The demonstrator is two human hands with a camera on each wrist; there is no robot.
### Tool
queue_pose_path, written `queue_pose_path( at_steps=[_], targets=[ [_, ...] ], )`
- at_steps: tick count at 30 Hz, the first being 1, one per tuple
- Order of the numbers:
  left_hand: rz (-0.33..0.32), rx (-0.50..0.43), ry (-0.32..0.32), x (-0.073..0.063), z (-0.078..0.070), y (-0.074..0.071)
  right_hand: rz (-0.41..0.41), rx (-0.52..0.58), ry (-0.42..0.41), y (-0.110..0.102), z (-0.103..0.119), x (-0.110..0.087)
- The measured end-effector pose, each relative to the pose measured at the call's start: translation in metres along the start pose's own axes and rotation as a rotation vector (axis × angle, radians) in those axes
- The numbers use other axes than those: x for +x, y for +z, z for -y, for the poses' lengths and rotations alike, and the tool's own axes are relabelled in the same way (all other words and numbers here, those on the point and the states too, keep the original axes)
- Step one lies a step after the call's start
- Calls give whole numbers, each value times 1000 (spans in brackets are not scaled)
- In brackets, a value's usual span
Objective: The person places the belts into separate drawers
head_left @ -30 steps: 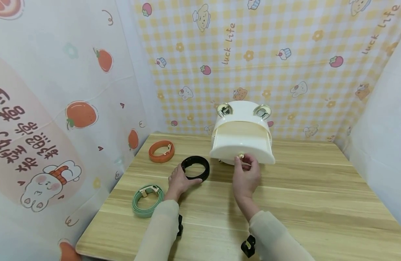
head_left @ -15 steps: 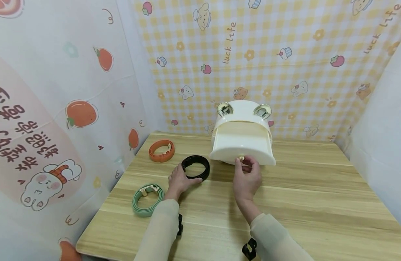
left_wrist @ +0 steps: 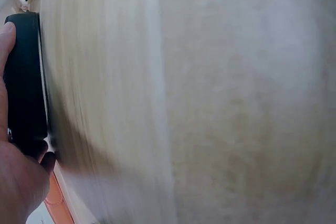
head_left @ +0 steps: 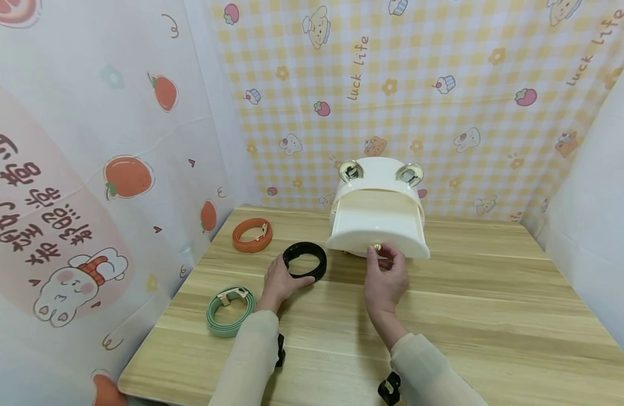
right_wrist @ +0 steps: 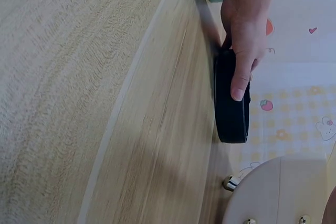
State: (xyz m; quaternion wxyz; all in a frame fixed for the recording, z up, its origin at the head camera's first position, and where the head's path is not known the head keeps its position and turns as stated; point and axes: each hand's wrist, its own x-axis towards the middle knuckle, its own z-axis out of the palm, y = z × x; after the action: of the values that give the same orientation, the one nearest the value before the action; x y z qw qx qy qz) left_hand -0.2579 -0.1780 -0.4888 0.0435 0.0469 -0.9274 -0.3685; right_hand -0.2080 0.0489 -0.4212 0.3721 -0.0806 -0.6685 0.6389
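Observation:
A rolled black belt (head_left: 319,269) lies on the table, and my left hand (head_left: 280,282) holds it from the near left side, thumb along its front. In the right wrist view that thumb presses on the outside of the black coil (right_wrist: 231,116). My right hand (head_left: 386,281) pinches the small gold knob (head_left: 377,247) of a drawer (head_left: 352,239) with thumb and fingers. The drawer sticks out of a white box (head_left: 378,169) with two gold-rimmed eyes on top, like a frog. How much lies inside the drawer cannot be made out.
A rolled orange belt (head_left: 252,246) with a gold buckle lies at the back left of the wooden table (head_left: 484,304). Nearer, left of my left forearm, is a rolled green belt (head_left: 223,330). Printed cloth (head_left: 291,84) hangs behind the table and at its sides.
The drawer has come slightly further out toward me, with my right hand on its knob. My left hand and the black belt stay in place.

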Motion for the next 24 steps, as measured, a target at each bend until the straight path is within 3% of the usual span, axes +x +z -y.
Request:
queue_pose_path(
  at_steps=[5,24],
  targets=[
    [-8,-66,13,3,0,2,-8,-6,-7,0,1,0],
    [-39,-64,13,3,-2,-2,-1,1,-7,-1,1,-1]
  ],
)
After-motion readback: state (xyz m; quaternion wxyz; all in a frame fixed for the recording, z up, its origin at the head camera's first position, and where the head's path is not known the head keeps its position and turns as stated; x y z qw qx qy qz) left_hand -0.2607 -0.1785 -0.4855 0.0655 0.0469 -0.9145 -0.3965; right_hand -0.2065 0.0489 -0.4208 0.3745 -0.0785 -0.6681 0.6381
